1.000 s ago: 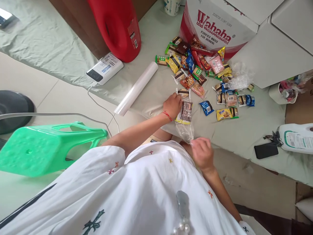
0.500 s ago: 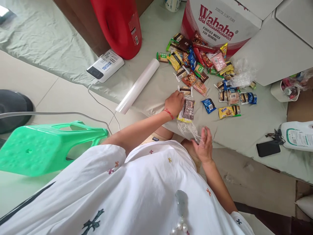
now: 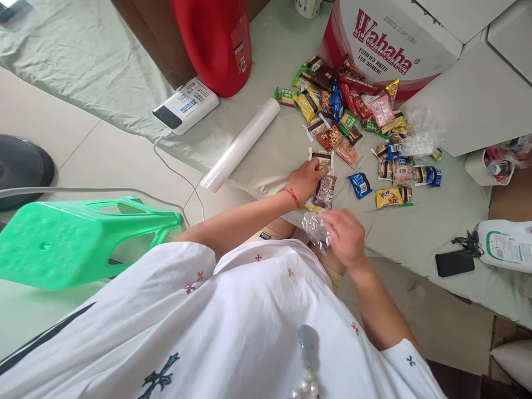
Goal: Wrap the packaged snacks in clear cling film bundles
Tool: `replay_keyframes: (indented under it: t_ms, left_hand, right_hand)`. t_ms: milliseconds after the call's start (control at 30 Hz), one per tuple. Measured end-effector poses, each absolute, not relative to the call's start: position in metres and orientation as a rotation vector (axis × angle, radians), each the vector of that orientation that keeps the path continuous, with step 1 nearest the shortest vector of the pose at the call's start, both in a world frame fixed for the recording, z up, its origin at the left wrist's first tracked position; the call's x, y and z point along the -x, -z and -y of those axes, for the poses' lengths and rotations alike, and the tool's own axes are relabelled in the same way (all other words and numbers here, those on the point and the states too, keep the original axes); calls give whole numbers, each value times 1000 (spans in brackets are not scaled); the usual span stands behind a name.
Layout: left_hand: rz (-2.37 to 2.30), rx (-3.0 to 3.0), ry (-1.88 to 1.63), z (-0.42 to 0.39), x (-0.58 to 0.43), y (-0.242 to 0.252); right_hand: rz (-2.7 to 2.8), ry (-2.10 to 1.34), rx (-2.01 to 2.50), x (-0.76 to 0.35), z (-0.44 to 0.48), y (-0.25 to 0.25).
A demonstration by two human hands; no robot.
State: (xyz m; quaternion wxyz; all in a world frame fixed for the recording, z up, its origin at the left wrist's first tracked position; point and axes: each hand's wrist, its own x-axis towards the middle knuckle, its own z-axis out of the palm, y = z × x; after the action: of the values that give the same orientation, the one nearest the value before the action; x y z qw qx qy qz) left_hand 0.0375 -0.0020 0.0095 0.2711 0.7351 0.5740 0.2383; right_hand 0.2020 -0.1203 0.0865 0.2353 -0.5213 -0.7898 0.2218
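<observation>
Beyond both hands, a white-and-red Wahaha carton (image 3: 382,44), printed "PURIFIED WATER FOR DRINKING" below the brand name, with a code above too fine to read surely. Past the fingertips of the left hand (image 3: 307,180), a heap of snack packets (image 3: 349,102), mostly illegible. Beyond and left of that hand, a red plastic jug (image 3: 216,50), label unreadable; nearer it, a roll of plastic film (image 3: 241,145) without visible writing; farther left, a white corded device (image 3: 187,105) with unclear print.

Left hand: fingers curled together, apparently clamped on the upper end of a brown cocoa packet (image 3: 325,191). Right hand (image 3: 346,235), just nearer the body: blurred, fingers bunched against crumpled clear film (image 3: 316,228); cannot tell whether pinching or only touching.

Cocoa packet between the two hands, probably light, slick outside, perhaps brittle within; best held gently by the crimped end. Film likely soft, nearly weightless, slippery; better pinched at the bunched part. Smallest, the pale lettering on the brown wrapper: "COCOA", other characters too small.
</observation>
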Motion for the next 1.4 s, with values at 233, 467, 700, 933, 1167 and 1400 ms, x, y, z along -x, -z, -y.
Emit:
replay_keyframes:
  t_ms: [233,467,700,933,1167,1400]
  left_hand:
    - [-1340,-2040,-701,-5,-38,-3]
    - [-1212,-1948,-899,20,-10,-23]
    - [-1314,-2011,-751,35,-21,-24]
    - [-1684,-1843,-733,12,-29,-16]
    - [-1705,-1727,-476,-2,-31,-31]
    - [-1694,-1568,-387,-17,-31,-43]
  right_hand:
    - [1758,-795,1713,-202,0,-47]
    - [1749,-836,1627,-204,-3,-22]
    - [1883,-934,1503,-213,-2,-29]
    - [2207,-890,1300,-231,22,-43]
    - [1802,-888,1757,-242,-27,-42]
    - [1974,-1118,1626,-215,-45,-41]
